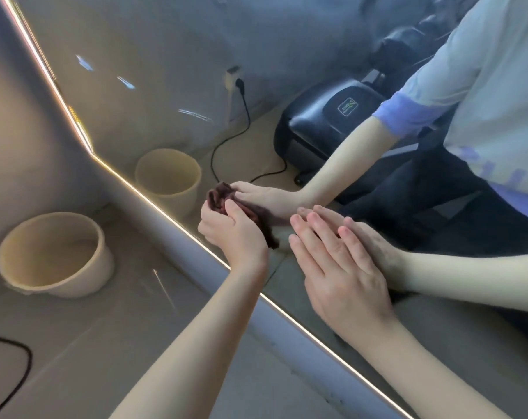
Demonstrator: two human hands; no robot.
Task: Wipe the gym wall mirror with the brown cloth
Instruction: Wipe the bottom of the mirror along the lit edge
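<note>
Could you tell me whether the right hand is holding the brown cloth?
No, the left hand grips the brown cloth against the mirror, while the right hand lies flat and empty.

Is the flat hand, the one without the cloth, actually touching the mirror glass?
Touching. In the head view the right hand lies flat, and its straight fingertips meet their own reflection in the mirror with no gap.

- Grey floor (75,343) fills the lower left of the frame, up to the base of the mirror (166,71).
- A cream bucket (84,276) stands upright on it, at mid-left.
- A black cable (30,358) loops on it at the lower left edge.
</note>
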